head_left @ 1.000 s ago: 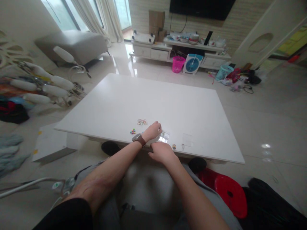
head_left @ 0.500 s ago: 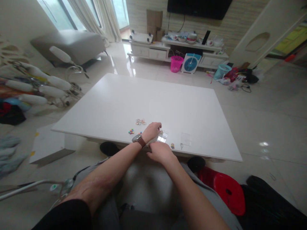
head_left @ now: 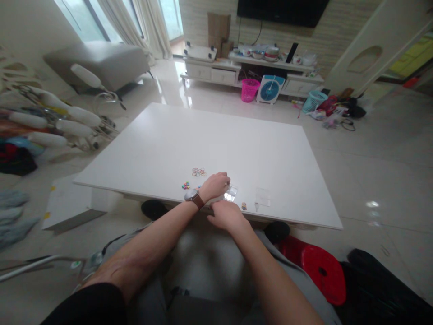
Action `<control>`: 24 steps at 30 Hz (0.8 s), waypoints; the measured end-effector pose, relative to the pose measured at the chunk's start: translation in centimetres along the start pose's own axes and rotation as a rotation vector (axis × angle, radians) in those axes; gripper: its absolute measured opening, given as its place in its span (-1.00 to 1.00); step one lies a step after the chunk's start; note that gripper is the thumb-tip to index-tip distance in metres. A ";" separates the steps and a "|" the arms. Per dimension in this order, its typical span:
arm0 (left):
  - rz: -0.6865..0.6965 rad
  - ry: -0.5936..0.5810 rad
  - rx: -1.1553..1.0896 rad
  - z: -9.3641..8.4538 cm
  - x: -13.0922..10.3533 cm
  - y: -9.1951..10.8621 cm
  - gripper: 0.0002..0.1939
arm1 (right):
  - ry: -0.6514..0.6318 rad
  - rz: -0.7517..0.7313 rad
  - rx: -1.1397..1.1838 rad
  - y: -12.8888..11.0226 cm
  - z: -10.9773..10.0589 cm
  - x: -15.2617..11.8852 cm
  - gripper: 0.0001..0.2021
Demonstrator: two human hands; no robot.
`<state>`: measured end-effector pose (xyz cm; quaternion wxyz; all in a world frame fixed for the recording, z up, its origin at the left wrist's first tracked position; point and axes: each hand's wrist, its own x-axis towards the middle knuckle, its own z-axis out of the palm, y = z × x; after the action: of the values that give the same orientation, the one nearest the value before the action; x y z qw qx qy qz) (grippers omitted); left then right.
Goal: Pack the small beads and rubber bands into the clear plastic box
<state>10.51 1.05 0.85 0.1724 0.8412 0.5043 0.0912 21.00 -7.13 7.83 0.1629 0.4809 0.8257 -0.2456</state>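
My left hand (head_left: pixel 218 184), with a watch (head_left: pixel 192 195) on its wrist, reaches over a clear plastic box (head_left: pixel 231 194) with compartments. Its fingers are bent downward and pinched together at the box's far left; what they hold, if anything, is too small to make out. Just nearer to me, my right hand (head_left: pixel 227 215) is curled closed at the table's front edge, its fingertips mostly hidden. A small yellow and blue cartoon figure (head_left: pixel 244 206) lies right of the box, beside a small key-like metal piece (head_left: pixel 256 206). Colourful beads (head_left: pixel 186 185) and rubber bands (head_left: pixel 199 172) lie to the left.
A clear flat lid-like piece (head_left: pixel 263 196) rests on the white table (head_left: pixel 223 135), right of the box. The red stool (head_left: pixel 323 271) stands by the table's right front. Farther off are a pink basket (head_left: pixel 250 91), a blue fan (head_left: pixel 270 89) and a low cabinet (head_left: pixel 223 76).
My left hand has shifted very slightly to the right over the box, its fingers still bent. The right hand stays in place, and the things on the table have not visibly moved.
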 end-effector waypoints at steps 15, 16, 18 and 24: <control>0.109 -0.137 0.058 -0.4 -0.6 -0.1 -0.76 | 0.003 -0.023 -0.022 -0.2 0.3 0.3 -0.66; 0.109 -0.130 0.036 -0.5 -0.6 -0.2 -0.76 | -0.003 -0.021 -0.022 -0.3 0.3 0.3 -0.66; 0.094 -0.052 -0.030 -0.7 -0.3 -0.8 -0.74 | -0.012 -0.014 -0.018 -0.3 0.4 0.4 -0.66; -0.238 0.218 -0.124 -2.4 0.1 -5.7 -0.69 | 0.007 -0.010 0.004 0.0 0.8 0.4 -0.63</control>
<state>5.16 4.09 0.89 0.1777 0.7485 0.6094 0.1918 20.85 -7.28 6.97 0.1579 0.4778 0.8283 -0.2464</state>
